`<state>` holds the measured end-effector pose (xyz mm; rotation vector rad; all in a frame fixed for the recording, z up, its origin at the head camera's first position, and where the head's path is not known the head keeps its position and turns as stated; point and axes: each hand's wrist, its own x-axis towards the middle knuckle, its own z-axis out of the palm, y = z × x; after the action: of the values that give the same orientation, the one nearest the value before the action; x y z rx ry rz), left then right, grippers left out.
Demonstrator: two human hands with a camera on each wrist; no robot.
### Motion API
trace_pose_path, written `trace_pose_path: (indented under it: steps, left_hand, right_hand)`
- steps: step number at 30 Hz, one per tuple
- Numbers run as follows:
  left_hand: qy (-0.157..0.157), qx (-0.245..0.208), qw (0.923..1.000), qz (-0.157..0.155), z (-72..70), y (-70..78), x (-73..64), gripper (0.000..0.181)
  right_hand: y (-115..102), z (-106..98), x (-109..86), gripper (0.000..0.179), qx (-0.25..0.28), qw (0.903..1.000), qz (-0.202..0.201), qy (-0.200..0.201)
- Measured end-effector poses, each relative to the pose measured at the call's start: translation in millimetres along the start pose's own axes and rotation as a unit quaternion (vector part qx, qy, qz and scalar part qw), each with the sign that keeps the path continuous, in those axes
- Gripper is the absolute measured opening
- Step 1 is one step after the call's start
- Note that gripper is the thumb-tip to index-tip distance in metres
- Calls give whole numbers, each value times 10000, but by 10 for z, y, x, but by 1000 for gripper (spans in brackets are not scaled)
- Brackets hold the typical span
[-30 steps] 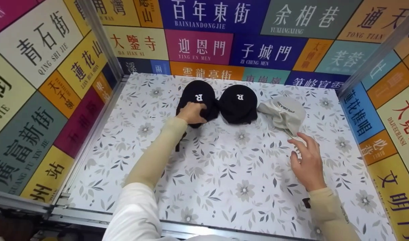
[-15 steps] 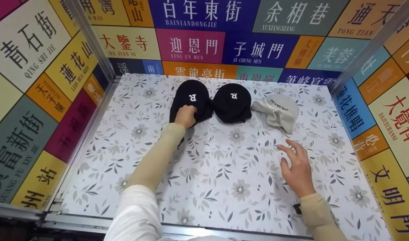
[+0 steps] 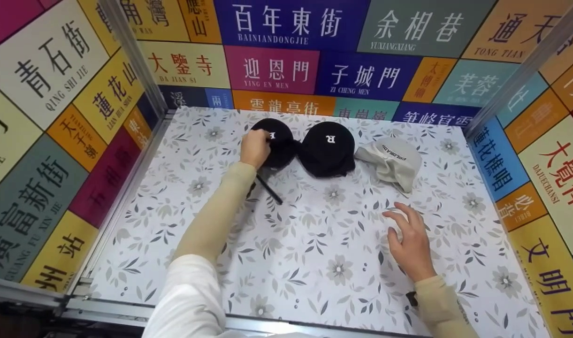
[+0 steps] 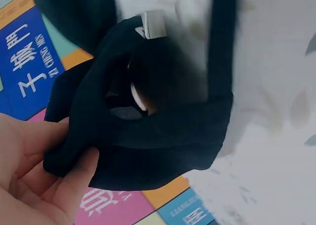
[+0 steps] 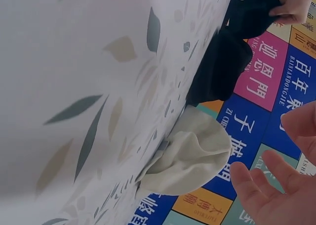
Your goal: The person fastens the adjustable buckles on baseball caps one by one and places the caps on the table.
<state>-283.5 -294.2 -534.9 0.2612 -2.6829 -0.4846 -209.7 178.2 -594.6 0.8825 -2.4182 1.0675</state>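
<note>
My left hand (image 3: pixel 256 146) pinches the edge of a black baseball cap (image 3: pixel 281 152) with a white letter R, at the left of a row of caps. In the left wrist view, thumb and fingers grip the cap's dark fabric (image 4: pixel 148 160). Its opening faces the camera, with a metal buckle (image 4: pixel 155 24) and a long loose strap (image 4: pixel 222 52) showing. A second black cap (image 3: pixel 327 150) with an R sits right beside it. My right hand (image 3: pixel 409 246) hovers with relaxed, parted fingers in front of a crumpled beige cap (image 3: pixel 393 162) lettered COLORADO, holding nothing.
The caps lie on a table with a white leaf-and-flower cloth (image 3: pixel 338 230). Walls of colourful street-name panels (image 3: pixel 272 70) enclose the back and both sides, joined by metal posts (image 3: pixel 143 56). A metal rail (image 3: pixel 108 310) runs along the front edge.
The left hand has moved up the left black cap and tilted it, half covering its R. The cap's strap now hangs into view. The right hand has drawn slightly back from the beige cap.
</note>
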Motion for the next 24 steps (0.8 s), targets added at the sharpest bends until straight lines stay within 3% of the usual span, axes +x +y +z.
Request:
trace_pose_path:
  steps: [9,15,21,24]
  left_hand:
    - [478,103,9988,44,-354,45,149,15]
    - [824,79,9965,-116,-642,110,183,14]
    - [1061,-62,9940,-245,-951,281,191,15]
    - [1170,-134,9929,-161,-1073,408,180,15]
  right_hand:
    - [-40,59,-56,45,77,9999,-5,133]
    - [-54,54,-99,44,81,9999,66,28]
    - [-63,70,-123,42,67,10000,-7,-14]
    - [-75,89,-150,42,68,10000,2,-18]
